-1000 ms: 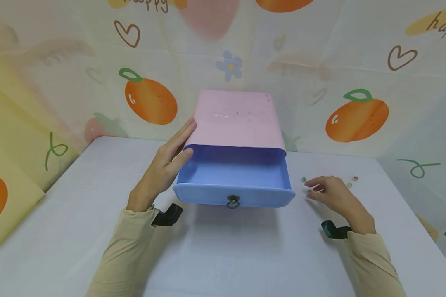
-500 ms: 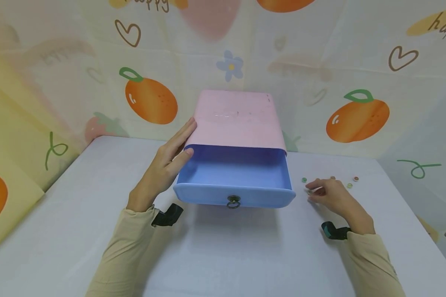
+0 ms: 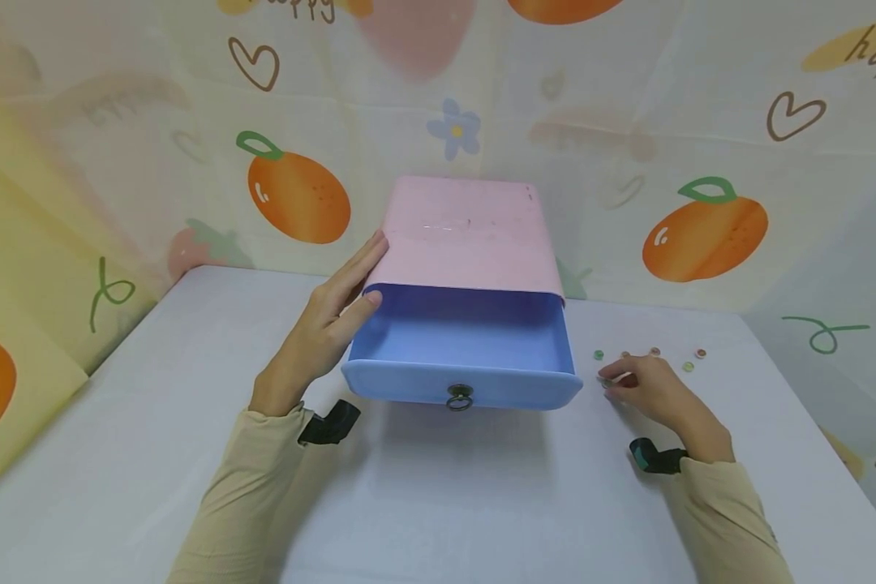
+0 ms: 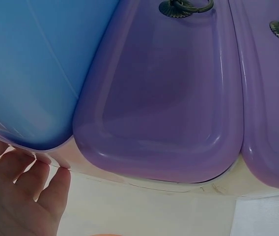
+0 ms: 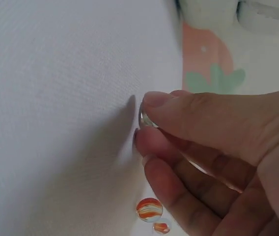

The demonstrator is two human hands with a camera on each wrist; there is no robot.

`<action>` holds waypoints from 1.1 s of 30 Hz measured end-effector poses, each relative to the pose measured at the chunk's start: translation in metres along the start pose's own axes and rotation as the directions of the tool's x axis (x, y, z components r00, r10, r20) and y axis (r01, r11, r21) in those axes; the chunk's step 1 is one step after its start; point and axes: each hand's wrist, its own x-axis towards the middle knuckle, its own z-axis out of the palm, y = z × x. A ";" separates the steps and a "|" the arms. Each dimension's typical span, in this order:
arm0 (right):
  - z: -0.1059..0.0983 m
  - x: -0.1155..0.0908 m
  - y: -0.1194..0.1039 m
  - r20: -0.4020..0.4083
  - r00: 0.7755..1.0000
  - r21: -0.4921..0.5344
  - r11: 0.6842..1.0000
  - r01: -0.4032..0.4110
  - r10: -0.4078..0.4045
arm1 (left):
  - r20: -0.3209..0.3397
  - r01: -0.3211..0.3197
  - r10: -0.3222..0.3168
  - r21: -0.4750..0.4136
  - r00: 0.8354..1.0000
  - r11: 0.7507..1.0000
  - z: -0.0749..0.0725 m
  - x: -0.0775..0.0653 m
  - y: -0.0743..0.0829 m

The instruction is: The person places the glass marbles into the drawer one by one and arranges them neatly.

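Observation:
A pink cabinet [image 3: 474, 235] stands mid-table with its blue top drawer [image 3: 409, 383] pulled out; no contents show inside. Along the cabinet's left side lies my left hand [image 3: 302, 349], fingers extended against the wall and thumb at the drawer's opening. In the left wrist view, its fingertips [image 4: 61, 179] touch the cabinet's side. My right hand [image 3: 653, 389] is low over the table, right of the drawer. Between thumb and index finger it pinches a clear, pale glass marble [image 5: 147, 119], partly covered by the thumb. An orange-and-white marble [image 5: 150, 210] lies close below those fingers.
Several small marbles lie around the right hand, among them a green marble [image 3: 599, 355], a yellowish marble [image 3: 689, 367] and a reddish marble [image 3: 701, 354]. Purple drawers [image 4: 159, 88] sit pushed in below the blue one. A printed cloth [image 3: 555, 97] hangs behind the table.
My right hand has lowered slightly, and its parted thumb and fingers have come together on the marble. More marbles show behind it. My left hand and the drawer have stayed put.

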 end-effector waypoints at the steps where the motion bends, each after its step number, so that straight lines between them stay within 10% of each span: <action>1: -0.001 0.000 0.000 0.006 1.000 -0.001 1.000 0.000 0.000 | 0.000 0.001 -0.001 0.002 1.000 1.000 0.000 0.000 0.000; 33: -0.003 -0.005 -0.009 -0.027 0.999 -0.001 0.999 0.034 -0.034 | -0.005 0.002 -0.002 0.007 1.000 1.000 0.001 0.000 0.000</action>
